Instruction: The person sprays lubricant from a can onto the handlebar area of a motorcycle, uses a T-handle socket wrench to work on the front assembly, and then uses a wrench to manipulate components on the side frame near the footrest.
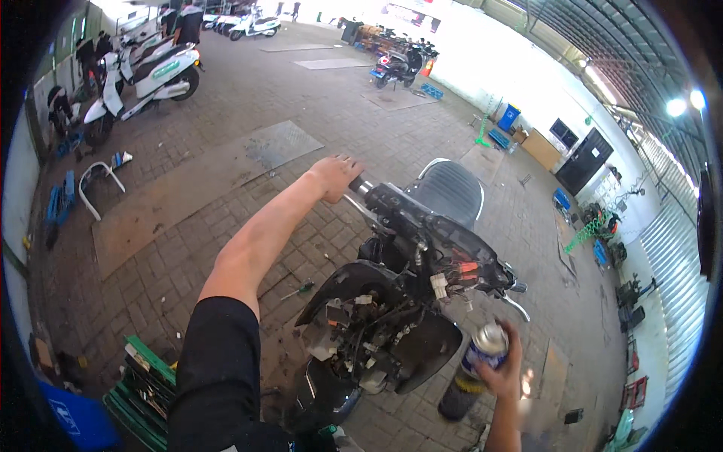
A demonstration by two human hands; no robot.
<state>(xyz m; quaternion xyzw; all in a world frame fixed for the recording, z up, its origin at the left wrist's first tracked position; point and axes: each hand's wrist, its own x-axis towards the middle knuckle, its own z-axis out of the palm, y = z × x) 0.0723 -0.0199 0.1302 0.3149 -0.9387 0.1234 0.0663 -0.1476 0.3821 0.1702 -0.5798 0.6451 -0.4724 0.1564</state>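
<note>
The right hand [506, 365] is wrapped around an aerosol can [488, 348], its fingers and thumb curled on the sides; the can has a silver top, a blue label and a dark lower end, and tilts beside the front of a partly stripped scooter [392, 324]. At the lower left are a green toolbox [139, 392] with tools inside and a blue bin [75, 418]. The scooter's glossy dark front fender [324, 392] sits low, below exposed wiring [376, 320] and loose connectors. A screwdriver [300, 290] lies on the brick paving [294, 264] to the left. Higher up, the bare handlebar assembly [444, 241] runs across, with a white connector [438, 285] hanging from it. The left hand [335, 178] is closed over the handlebar grip [360, 184] at the picture's left end, fingers over the top and thumb underneath. Past it is the ribbed grey seat [448, 188]. Farther left, a metal plate [203, 188] lies on the paving, then a white scooter [154, 79] stands beyond. A dark scooter [401, 65] is parked farther back, near the white wall [497, 64].
</note>
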